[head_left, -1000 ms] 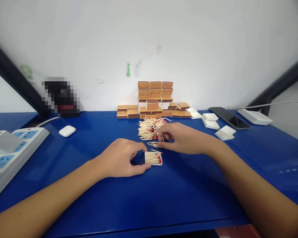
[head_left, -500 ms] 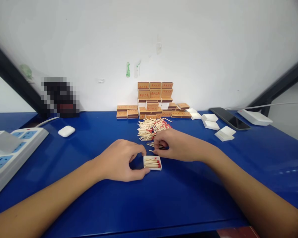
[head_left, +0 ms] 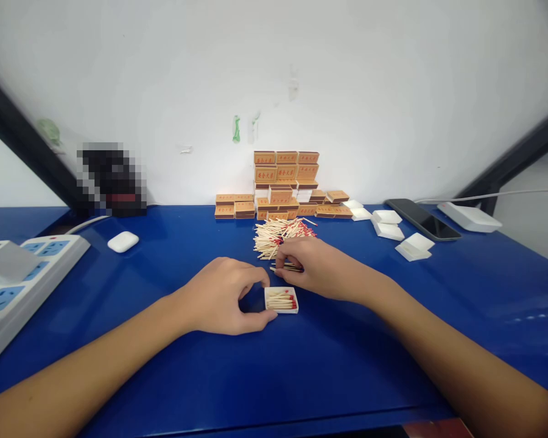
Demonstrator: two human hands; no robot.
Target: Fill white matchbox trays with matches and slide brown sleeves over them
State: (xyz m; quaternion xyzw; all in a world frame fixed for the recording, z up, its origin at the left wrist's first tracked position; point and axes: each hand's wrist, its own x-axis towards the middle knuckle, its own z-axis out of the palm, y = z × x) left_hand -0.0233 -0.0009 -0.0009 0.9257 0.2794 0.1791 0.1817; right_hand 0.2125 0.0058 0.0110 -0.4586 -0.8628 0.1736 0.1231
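A small white matchbox tray (head_left: 287, 311), part filled with red-tipped matches (head_left: 281, 301), sits on the blue table. My left hand (head_left: 221, 296) grips its left end, with the thumb at the front corner and a finger at the back corner. Just behind the tray, my right hand (head_left: 313, 264) has thumb and forefinger pinched at a few loose matches (head_left: 274, 268), partly hidden under the fingers. Beyond that hand lies a big heap of matches (head_left: 268, 237), its right part covered by the knuckles.
Orange matchboxes (head_left: 285, 173) are stacked against the wall. White empty trays (head_left: 388, 230), a phone (head_left: 422, 219) and a white device (head_left: 469, 217) lie at right. To the left are a white earphone case (head_left: 123, 242) and a power strip (head_left: 68, 249).
My right hand has shifted slightly left and away from me, up to the loose matches behind the tray. My left hand and the tray have stayed in place.
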